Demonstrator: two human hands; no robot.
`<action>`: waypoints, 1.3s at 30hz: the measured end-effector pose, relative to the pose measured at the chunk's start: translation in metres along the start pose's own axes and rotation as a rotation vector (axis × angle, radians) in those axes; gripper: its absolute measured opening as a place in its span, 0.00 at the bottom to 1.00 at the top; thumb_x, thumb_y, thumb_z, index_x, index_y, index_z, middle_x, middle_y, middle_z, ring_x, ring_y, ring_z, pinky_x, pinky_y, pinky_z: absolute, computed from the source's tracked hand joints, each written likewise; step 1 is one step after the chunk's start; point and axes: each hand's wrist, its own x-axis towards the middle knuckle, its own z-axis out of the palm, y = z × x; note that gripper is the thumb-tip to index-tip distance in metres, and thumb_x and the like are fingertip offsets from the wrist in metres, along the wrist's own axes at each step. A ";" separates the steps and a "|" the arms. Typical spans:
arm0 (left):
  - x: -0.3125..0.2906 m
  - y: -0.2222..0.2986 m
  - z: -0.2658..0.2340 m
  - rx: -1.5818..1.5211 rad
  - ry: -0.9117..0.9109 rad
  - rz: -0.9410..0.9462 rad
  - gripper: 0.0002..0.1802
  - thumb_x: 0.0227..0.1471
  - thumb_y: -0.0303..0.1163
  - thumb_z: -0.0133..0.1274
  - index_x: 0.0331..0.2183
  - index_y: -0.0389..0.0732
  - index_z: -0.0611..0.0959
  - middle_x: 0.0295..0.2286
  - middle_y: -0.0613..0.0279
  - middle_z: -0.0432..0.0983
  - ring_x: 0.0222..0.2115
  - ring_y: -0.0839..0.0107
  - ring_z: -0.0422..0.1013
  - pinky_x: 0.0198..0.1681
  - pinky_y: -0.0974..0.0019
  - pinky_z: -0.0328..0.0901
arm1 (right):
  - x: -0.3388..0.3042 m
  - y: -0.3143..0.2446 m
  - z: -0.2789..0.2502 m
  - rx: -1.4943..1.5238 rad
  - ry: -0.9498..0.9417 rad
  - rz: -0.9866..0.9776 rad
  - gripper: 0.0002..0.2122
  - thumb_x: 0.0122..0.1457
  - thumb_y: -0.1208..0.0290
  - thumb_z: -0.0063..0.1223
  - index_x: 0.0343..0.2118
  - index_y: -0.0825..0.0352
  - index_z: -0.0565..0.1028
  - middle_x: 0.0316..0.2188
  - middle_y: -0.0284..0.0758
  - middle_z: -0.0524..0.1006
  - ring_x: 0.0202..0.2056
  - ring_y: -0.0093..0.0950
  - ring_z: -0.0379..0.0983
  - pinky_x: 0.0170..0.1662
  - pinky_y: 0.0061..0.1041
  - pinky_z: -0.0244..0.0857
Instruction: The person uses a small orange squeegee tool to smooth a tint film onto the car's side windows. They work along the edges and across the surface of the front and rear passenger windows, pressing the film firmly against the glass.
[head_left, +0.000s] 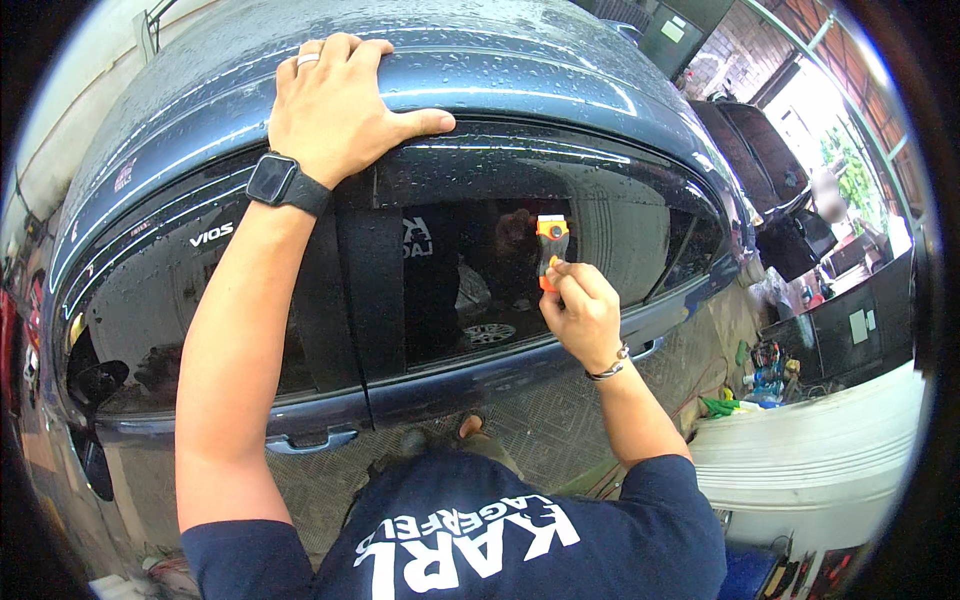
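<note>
My left hand (325, 105) rests on the wet edge of the dark blue car's roof (500, 85), thumb stretched out to the right and fingers spread over the metal. In my right hand (583, 308) is an orange and black razor scraper (552, 243), gripped by its lower end. Its pale blade end points up and lies at the dark rear side window (620, 230); whether the blade touches the glass I cannot tell. Reflections of my shirt and a wheel show in the window.
A door handle (312, 441) and the side mirror (95, 385) stick out at the left. Another dark vehicle (760, 160) stands at the far right. Bottles and tools (770, 372) stand beside a pale ridged panel (810, 440) on the right. Patterned tiles (540, 425) cover the floor.
</note>
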 end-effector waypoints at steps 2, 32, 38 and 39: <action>0.002 -0.003 -0.006 -0.010 -0.025 -0.018 0.53 0.41 0.75 0.65 0.56 0.43 0.83 0.52 0.53 0.77 0.58 0.51 0.70 0.63 0.48 0.62 | 0.013 0.006 0.002 -0.013 0.046 -0.020 0.09 0.46 0.82 0.64 0.33 0.69 0.80 0.35 0.39 0.82 0.35 0.38 0.80 0.40 0.34 0.77; 0.000 -0.009 -0.002 -0.008 -0.004 0.006 0.53 0.40 0.76 0.64 0.56 0.43 0.84 0.51 0.53 0.78 0.57 0.52 0.71 0.62 0.48 0.62 | 0.072 -0.023 0.019 -0.006 0.110 -0.075 0.10 0.50 0.78 0.65 0.37 0.69 0.81 0.34 0.38 0.79 0.33 0.37 0.77 0.38 0.35 0.75; 0.000 0.000 -0.002 -0.033 -0.005 0.002 0.54 0.39 0.77 0.64 0.55 0.44 0.84 0.51 0.53 0.78 0.57 0.52 0.71 0.62 0.47 0.62 | 0.013 -0.042 0.015 0.045 -0.034 -0.030 0.11 0.47 0.79 0.66 0.35 0.67 0.80 0.32 0.37 0.78 0.32 0.36 0.77 0.37 0.34 0.75; 0.001 -0.001 -0.003 -0.026 -0.019 -0.009 0.54 0.39 0.77 0.64 0.55 0.44 0.84 0.51 0.53 0.78 0.57 0.52 0.71 0.62 0.48 0.62 | 0.012 -0.043 0.015 0.059 -0.021 -0.038 0.11 0.47 0.79 0.66 0.35 0.67 0.80 0.32 0.37 0.78 0.32 0.37 0.77 0.36 0.34 0.74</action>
